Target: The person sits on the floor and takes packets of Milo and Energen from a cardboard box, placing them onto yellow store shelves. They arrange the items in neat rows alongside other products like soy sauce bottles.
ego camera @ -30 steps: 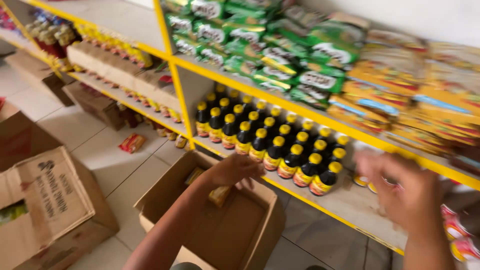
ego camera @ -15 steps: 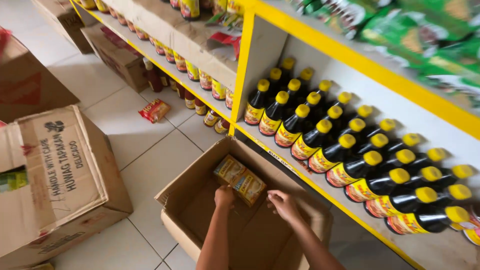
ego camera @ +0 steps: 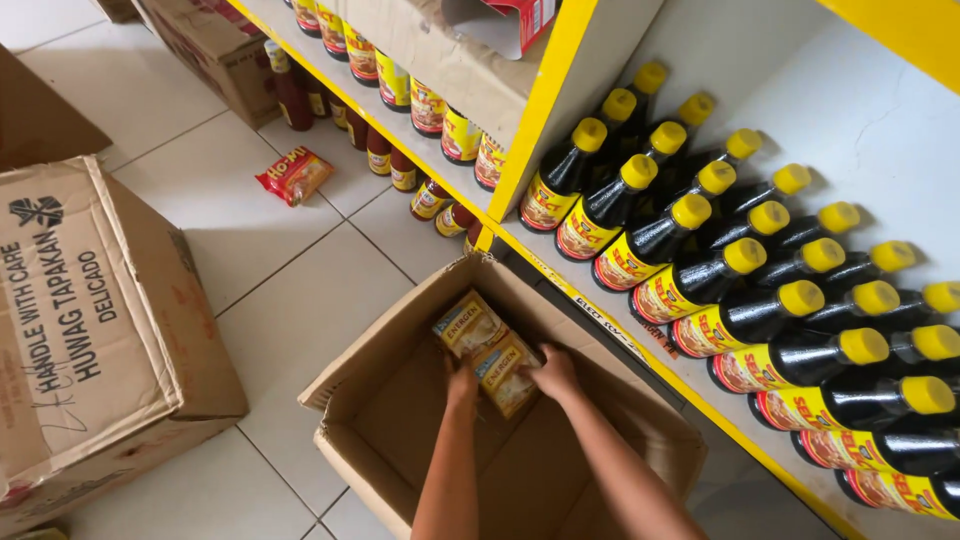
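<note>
A yellow shelf (ego camera: 560, 95) holds dark bottles (ego camera: 700, 270) with yellow caps. Below it sits an open cardboard box (ego camera: 400, 400) on the floor. Inside, 2 yellow packs (ego camera: 488, 352) lie together. The left hand (ego camera: 462, 378) and right hand (ego camera: 553, 374) press on them from both sides, fingers curled on the packs.

Both hands reach down into an open cardboard box (ego camera: 400, 420) on the tiled floor (ego camera: 290, 290). The left hand (ego camera: 462, 381) and right hand (ego camera: 553, 373) close on either side of a pack (ego camera: 508, 373) of yellow sachets, with a second pack (ego camera: 467, 323) touching it just behind, against the box wall. Beside the box, the yellow-edged shelf (ego camera: 640, 345) carries rows of dark bottles (ego camera: 700, 270) with yellow caps. A larger closed carton (ego camera: 90, 320) stands to the left. A red packet (ego camera: 294, 175) lies on the floor near smaller bottles (ego camera: 400, 170) under the shelf.
</note>
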